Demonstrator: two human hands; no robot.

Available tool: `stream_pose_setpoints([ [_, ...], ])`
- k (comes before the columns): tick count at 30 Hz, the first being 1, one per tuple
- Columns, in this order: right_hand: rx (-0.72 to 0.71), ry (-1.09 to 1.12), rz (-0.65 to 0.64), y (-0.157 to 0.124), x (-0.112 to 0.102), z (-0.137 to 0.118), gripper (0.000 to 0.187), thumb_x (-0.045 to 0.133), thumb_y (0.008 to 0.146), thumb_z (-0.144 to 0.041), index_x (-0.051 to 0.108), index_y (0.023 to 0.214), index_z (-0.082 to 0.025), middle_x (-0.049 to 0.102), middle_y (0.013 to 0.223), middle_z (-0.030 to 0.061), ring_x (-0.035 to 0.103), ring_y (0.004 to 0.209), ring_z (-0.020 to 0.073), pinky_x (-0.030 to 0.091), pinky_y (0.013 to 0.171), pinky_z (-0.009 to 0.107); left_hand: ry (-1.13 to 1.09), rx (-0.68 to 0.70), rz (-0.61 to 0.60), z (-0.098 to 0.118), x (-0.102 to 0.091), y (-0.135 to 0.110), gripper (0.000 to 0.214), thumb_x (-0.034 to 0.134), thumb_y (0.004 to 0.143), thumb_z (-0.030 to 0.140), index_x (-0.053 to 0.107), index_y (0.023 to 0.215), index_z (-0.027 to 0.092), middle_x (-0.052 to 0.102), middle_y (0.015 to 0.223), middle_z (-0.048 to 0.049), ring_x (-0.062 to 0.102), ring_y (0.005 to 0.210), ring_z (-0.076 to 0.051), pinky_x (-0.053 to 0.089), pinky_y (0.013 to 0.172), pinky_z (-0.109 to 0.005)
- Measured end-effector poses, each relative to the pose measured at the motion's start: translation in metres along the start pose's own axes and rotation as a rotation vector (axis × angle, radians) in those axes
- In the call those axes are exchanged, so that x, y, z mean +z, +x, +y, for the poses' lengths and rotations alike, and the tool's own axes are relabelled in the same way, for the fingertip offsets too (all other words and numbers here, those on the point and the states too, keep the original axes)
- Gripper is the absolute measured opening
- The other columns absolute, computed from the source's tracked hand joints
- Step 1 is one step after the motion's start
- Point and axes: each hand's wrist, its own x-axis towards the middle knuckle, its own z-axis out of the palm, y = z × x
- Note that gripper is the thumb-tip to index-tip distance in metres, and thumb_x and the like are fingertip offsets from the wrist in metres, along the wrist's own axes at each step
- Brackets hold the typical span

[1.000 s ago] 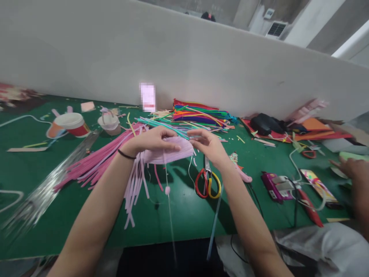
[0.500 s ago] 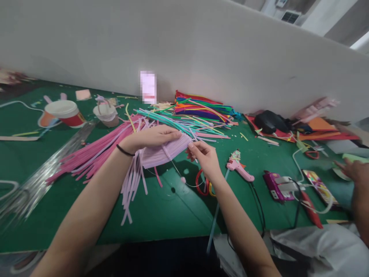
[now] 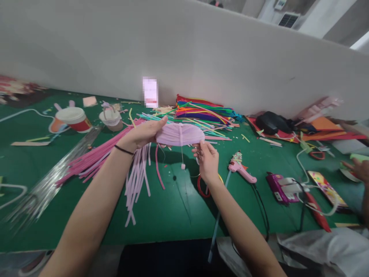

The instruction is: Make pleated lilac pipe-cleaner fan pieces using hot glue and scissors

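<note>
Between my two hands, above the table, is a lilac bundle of pipe cleaners [image 3: 190, 134], packed side by side into a flat oval with a band across its middle. My left hand [image 3: 148, 132] is closed on its left end, thumb on top. My right hand [image 3: 208, 157] pinches the right end near the lower edge. A thin string hangs from the band with a small pale pink pompom [image 3: 183, 166] at its end. Loose lilac pipe cleaners [image 3: 138, 177] lie below my left hand, beside pink pipe cleaners [image 3: 100, 154]. Scissors [image 3: 203, 188] with red and yellow handles lie partly behind my right forearm.
A pink glue gun [image 3: 243, 171] with a long glue stick lies right of my right hand. Multicoloured pipe cleaners [image 3: 204, 109] are piled against the wall. Cups [image 3: 75, 119] stand at left. A purple power strip [image 3: 278, 188] and another person's hand [image 3: 359, 169] are at right.
The lilac bundle has turned from slanted to nearly level, its banded face toward me. The pompom now hangs straight beneath it. Both hands keep their hold at the ends.
</note>
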Motion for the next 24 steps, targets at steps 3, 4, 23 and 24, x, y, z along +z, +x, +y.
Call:
stream_pose_setpoints([
  [3,0.065,-0.001,-0.029,0.002,-0.001,0.005,0.025,0.074,0.074,-0.044,0.07,0.08,-0.02,0.072,0.083,0.001,0.065,0.062,0.0118,0.05,0.054,0.022,-0.046,-0.037,-0.089,0.001,-0.009,0.0,0.031,0.077,0.075,0.043,0.073,0.081,0.013,0.071,0.078,-0.0094,0.067,0.068,-0.02,0.055,0.06,-0.029],
  [4,0.082,-0.01,-0.052,0.003,-0.002,0.006,0.024,0.075,0.073,-0.043,0.07,0.079,-0.019,0.071,0.083,0.001,0.065,0.062,0.0125,0.05,0.054,0.023,-0.052,-0.028,-0.08,0.002,-0.01,0.001,0.029,0.08,0.072,0.039,0.073,0.081,0.013,0.072,0.08,-0.0093,0.067,0.07,-0.019,0.056,0.062,-0.028],
  [23,0.047,-0.046,-0.03,0.005,-0.006,0.013,0.036,0.074,0.073,-0.051,0.072,0.087,-0.018,0.073,0.097,0.005,0.068,0.071,0.0152,0.052,0.055,0.023,-0.349,-0.002,0.35,-0.028,0.019,-0.038,0.015,0.074,0.078,0.026,0.064,0.08,0.014,0.074,0.079,-0.0052,0.074,0.07,-0.016,0.057,0.058,-0.02],
  [24,0.045,-0.074,-0.064,0.005,-0.007,0.012,0.035,0.073,0.075,-0.051,0.073,0.088,-0.019,0.073,0.098,0.0055,0.068,0.072,0.0152,0.053,0.057,0.024,-0.346,0.017,0.358,-0.027,0.018,-0.039,0.018,0.075,0.075,0.027,0.063,0.079,0.015,0.074,0.079,-0.004,0.073,0.069,-0.016,0.055,0.056,-0.02],
])
